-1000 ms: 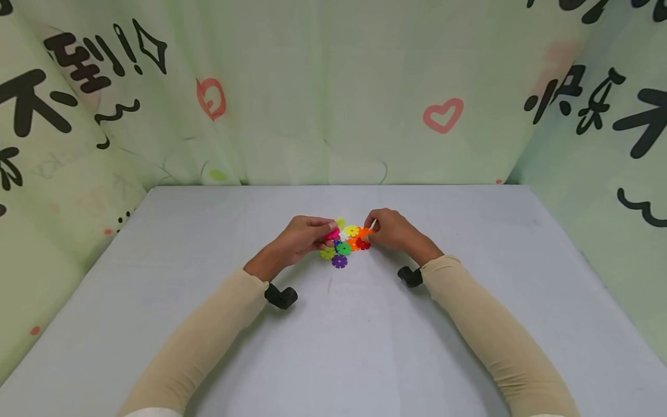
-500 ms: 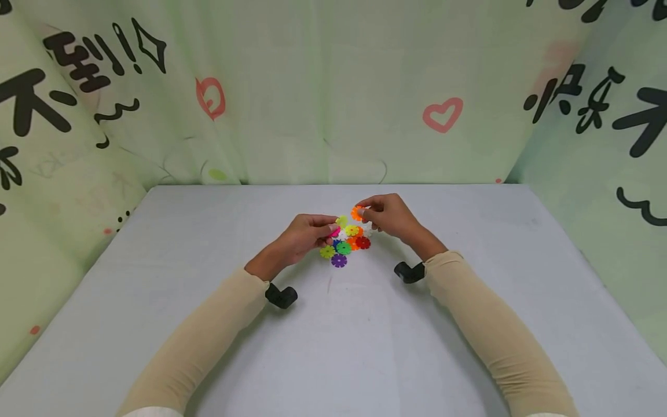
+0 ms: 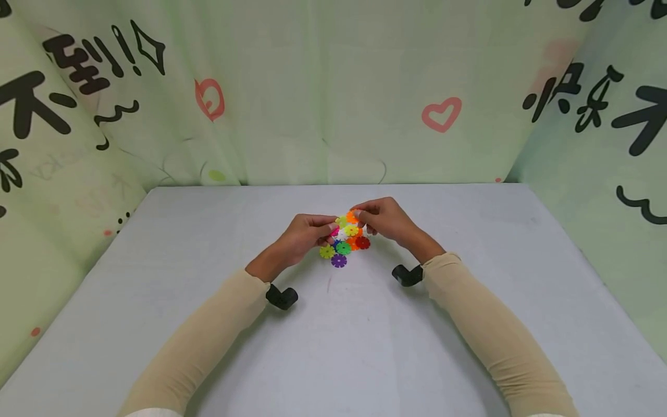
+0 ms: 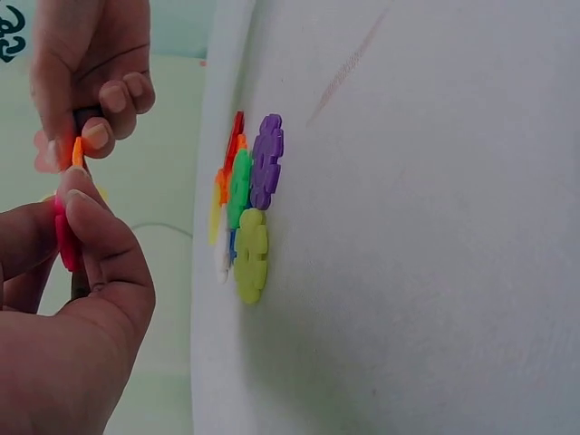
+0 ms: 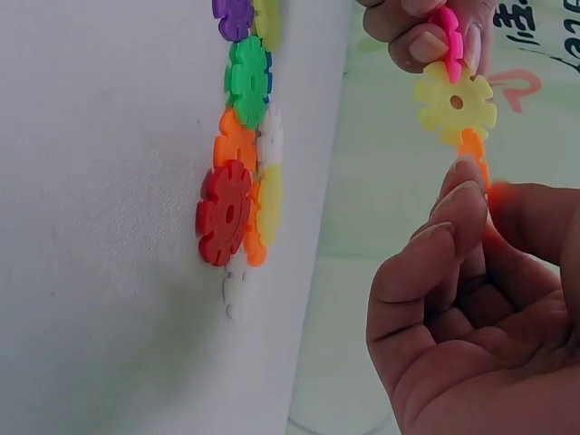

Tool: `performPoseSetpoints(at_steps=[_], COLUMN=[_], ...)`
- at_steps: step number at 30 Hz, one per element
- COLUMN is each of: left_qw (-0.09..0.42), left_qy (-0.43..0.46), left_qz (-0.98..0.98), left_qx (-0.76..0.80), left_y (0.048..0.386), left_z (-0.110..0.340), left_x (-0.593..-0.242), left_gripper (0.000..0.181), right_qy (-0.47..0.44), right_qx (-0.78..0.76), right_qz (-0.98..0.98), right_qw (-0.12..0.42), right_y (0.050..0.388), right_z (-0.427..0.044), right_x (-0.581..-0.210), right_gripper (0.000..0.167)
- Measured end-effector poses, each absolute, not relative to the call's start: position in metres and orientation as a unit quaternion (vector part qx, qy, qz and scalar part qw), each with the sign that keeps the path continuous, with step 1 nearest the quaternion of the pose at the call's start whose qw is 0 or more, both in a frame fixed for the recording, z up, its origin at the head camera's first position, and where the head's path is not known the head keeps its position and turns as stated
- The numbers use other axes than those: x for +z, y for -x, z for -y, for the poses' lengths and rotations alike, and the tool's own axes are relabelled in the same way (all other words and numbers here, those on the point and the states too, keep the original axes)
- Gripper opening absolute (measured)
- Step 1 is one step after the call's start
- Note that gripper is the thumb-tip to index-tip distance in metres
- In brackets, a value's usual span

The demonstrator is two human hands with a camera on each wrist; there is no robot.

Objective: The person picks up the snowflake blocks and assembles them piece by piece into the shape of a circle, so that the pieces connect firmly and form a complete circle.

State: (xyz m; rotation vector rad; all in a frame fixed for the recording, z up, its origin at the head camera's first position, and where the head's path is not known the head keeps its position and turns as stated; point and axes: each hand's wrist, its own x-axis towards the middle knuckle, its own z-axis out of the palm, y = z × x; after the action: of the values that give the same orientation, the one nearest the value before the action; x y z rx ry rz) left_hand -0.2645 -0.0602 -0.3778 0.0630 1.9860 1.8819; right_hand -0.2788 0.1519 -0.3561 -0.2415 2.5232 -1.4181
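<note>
In the head view, we see the left hand (image 3: 302,236) with thumb and fingers clamped on a pink disc (image 5: 451,43), and the right hand (image 3: 389,221) pinching an orange disc (image 3: 352,216). Between them is a pale yellow disc (image 5: 439,111), raised off the table (image 3: 339,347); pink meets it at seven o'clock, orange at two. We cannot tell whether orange is slotted in. Below lies a cluster around a green disc (image 3: 343,248): purple disc (image 3: 339,261) at six o'clock, red disc (image 3: 363,242) near three, yellow-green disc (image 3: 326,252) near nine.
</note>
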Motion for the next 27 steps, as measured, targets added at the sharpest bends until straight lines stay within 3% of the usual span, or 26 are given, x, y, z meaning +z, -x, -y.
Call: performPoseSetpoints(at_steps=[17, 27], left_qw=[0.167, 0.147], left_qy=[-0.072, -0.103], left_qz=[-0.714, -0.747], left_qx=[0.676, 0.641], left_y=[0.2631, 0.2647], left_z=[0.0686, 0.0675], left_x=[-0.3863, -0.3846], left_gripper=[0.03, 0.027], right_qy=[0.101, 0.097], right_qx=[-0.53, -0.521], right_qz=[-0.823, -0.83], right_qw=[0.18, 0.174], right_y=[0.2778, 0.2756], right_z=[-0.1484, -0.1487], right_x=[-0.3584, -0.357], right_gripper=[0.036, 0.034])
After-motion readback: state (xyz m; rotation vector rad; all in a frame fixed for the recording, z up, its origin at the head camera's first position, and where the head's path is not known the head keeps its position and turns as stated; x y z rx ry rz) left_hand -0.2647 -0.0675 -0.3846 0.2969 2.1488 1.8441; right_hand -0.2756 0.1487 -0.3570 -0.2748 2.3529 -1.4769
